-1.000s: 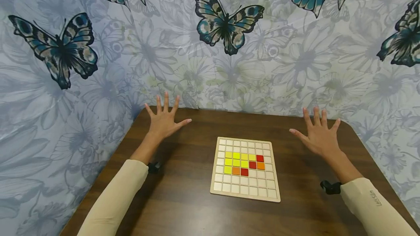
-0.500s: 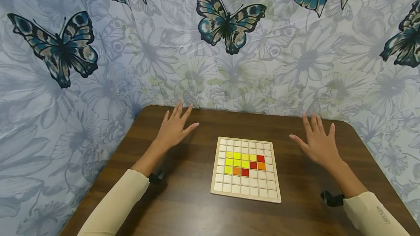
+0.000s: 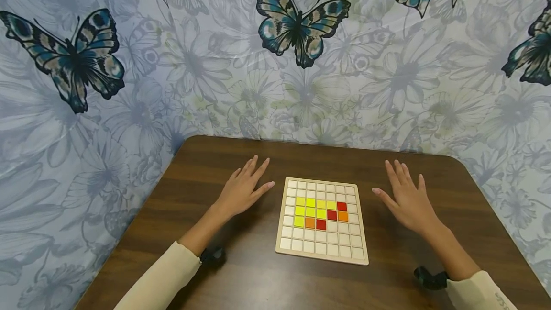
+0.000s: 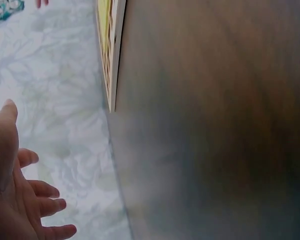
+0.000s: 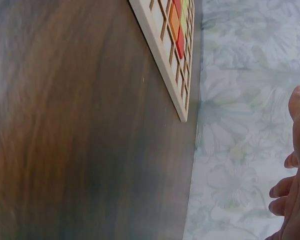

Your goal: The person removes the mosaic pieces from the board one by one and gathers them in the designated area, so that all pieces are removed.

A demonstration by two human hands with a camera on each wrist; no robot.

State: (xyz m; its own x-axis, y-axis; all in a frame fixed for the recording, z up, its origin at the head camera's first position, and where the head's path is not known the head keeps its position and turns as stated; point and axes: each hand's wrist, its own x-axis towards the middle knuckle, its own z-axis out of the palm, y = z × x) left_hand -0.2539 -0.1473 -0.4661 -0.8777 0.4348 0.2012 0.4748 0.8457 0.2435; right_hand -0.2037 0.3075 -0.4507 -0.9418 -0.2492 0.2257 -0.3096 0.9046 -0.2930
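Observation:
A pale wooden grid board [image 3: 320, 248] lies flat on the dark table. Yellow, red and orange square tiles [image 3: 320, 213] fill part of its middle rows, and the cells around them are whitish. To the left of the board, my left hand [image 3: 241, 190] hovers over the table with fingers extended and thumb spread, holding nothing. My right hand [image 3: 409, 202] does the same on the other side, its thumb pointing at the board. Each wrist view shows a corner of the board, with the left hand [image 4: 15, 185] and the right hand [image 5: 297, 175] away from it.
The brown wooden table [image 3: 241, 281] has rounded far corners and meets a cloth backdrop [image 3: 198, 71] with flowers and butterflies. A dark wrist strap [image 3: 430, 279] sits at the right cuff, another [image 3: 213, 255] at the left.
Both hands have come down and toward the person from the table's far edge. The left hand has also moved right, nearer the board. The board and its tiles stay put.

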